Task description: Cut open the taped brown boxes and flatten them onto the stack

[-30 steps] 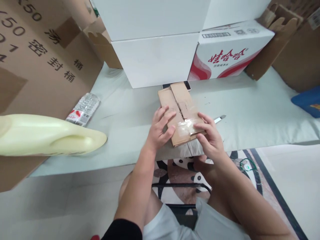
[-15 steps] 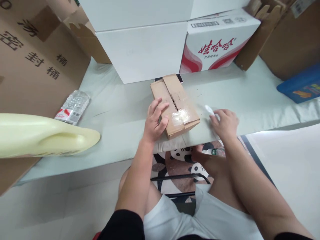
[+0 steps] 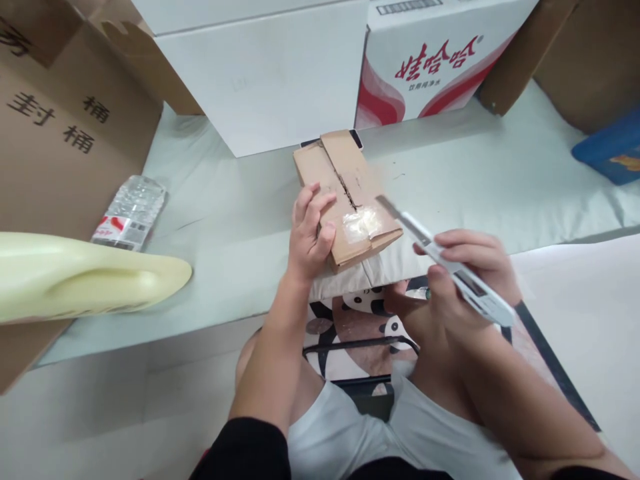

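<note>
A table [image 3: 240, 227] under a pale green cloth spans the frame. A large brown carton [image 3: 45, 187] fills the upper left; a plain white box [image 3: 270, 87] stands at the top centre, with a red-and-white carton [image 3: 435, 73] just beside it, upper right. A pale yellow container [image 3: 95, 277] juts in from the left edge. The small cardboard box [image 3: 345, 200] lies at the centre, tape shining on its top near a ragged slit. A clear bottle [image 3: 131, 210] lies left of centre. The left hand [image 3: 310, 233] grasps the small cardboard box by its left edge. The right hand [image 3: 465, 280], right of centre, is closed around a utility knife [image 3: 435, 250], blade pointing up-left; whether its tip touches the cardboard is unclear.
</note>
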The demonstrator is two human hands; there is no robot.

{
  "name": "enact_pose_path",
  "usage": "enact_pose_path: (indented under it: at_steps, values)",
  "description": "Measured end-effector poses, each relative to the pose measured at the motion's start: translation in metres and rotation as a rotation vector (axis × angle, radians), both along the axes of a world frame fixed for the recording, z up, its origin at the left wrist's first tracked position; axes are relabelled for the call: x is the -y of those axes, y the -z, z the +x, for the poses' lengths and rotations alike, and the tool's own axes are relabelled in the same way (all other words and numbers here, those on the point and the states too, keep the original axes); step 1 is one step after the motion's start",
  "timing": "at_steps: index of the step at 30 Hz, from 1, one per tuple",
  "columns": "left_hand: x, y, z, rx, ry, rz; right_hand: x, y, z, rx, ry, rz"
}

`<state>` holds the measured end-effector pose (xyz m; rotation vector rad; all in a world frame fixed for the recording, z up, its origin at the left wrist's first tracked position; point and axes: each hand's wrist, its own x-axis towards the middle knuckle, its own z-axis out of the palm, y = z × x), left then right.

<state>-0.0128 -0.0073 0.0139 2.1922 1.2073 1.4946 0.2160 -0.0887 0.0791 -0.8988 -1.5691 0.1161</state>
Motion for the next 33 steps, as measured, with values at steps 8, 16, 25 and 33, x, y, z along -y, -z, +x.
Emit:
enact_pose_path:
  at_steps: [8,16,25,33]
  values:
    - [0.003,-0.004,-0.004,-0.004,0.019,-0.025,-0.002,0.002,-0.008,0.113,-0.116,-0.161]
    - [0.003,-0.003,-0.001,0.010,-0.008,-0.038,-0.002,0.001,-0.011,0.065,-0.112,-0.258]
    - [0.003,-0.004,-0.001,0.029,-0.028,-0.028,0.008,-0.005,-0.001,-0.033,-0.130,-0.310]
    - [0.004,-0.005,-0.006,0.054,-0.034,-0.041,0.002,-0.003,0.019,-0.479,-0.198,-0.151]
